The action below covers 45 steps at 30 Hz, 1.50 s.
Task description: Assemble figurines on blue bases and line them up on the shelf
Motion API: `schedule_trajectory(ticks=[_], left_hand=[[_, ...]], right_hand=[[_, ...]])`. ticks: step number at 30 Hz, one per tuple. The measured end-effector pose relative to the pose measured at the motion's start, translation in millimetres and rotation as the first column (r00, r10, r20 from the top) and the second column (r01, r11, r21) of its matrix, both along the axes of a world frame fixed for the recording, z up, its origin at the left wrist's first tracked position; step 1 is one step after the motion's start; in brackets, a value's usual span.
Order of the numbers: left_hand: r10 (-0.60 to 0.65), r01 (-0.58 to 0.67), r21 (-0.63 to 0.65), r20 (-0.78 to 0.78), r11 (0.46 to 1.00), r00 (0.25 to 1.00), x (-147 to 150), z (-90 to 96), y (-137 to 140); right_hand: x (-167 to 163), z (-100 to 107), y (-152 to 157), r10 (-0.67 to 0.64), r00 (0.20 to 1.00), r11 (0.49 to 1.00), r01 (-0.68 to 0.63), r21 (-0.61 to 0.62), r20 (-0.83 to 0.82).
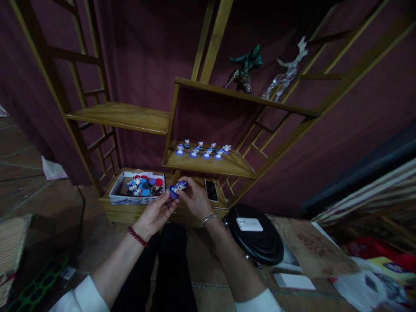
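A small purple and white figurine (178,186) on a purple round base is held between both hands, in front of the low shelf. My left hand (157,212) pinches the base from the left, and my right hand (196,198) grips the figurine's upper part from the right. To the left stands an open cardboard box (118,200) with several loose figurines and red, blue and black discs in it. Beyond my hands, several similar figurines (208,153) stand in two rows on the middle shelf (195,164).
A phone (211,190) lies on the low shelf, right of my hands. A green statue (248,65) and a clear deer-like statue (286,76) stand on the upper shelf. On the floor at right are a round black appliance (255,238) and plastic bags (367,281).
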<state>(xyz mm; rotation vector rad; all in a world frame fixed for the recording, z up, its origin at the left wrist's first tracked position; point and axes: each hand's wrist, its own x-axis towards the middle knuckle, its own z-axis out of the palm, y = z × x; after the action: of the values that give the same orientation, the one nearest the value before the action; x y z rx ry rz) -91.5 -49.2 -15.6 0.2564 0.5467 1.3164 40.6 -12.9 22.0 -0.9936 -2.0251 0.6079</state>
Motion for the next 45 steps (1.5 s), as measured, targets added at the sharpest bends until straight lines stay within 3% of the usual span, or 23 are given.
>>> schedule_trajectory(ticks=[8,17,23,38,45], left_hand=[[-0.009,0.009,0.017,-0.013,1.0,1.0,11.2,-2.8,5.2],[-0.041,0.04,-0.058,-0.01,0.997,0.999,9.8,-34.9,-8.8],[-0.022,0.02,-0.079,-0.018,0.997,1.0,-0.4,-44.3,-7.5],[0.024,-0.025,-0.06,-0.022,0.998,0.999,-19.4,-40.1,-12.9],[0.023,-0.023,-0.012,0.02,1.0,1.0,-23.2,-32.3,-19.5]], right_hand=[[14.8,5.5,2.8,0.019,0.998,1.0,-0.02,0.013,0.052],[14.6,-31.4,-11.2,0.011,0.992,0.999,-0.005,-0.043,0.127],[7.0,-32.4,-12.4,0.041,0.986,0.998,-0.033,-0.049,0.162],[-11.7,-22.9,-15.0,0.066,0.972,0.995,-0.079,0.052,0.224],[-13.6,-16.0,-12.8,0.152,0.949,0.965,-0.202,0.164,0.276]])
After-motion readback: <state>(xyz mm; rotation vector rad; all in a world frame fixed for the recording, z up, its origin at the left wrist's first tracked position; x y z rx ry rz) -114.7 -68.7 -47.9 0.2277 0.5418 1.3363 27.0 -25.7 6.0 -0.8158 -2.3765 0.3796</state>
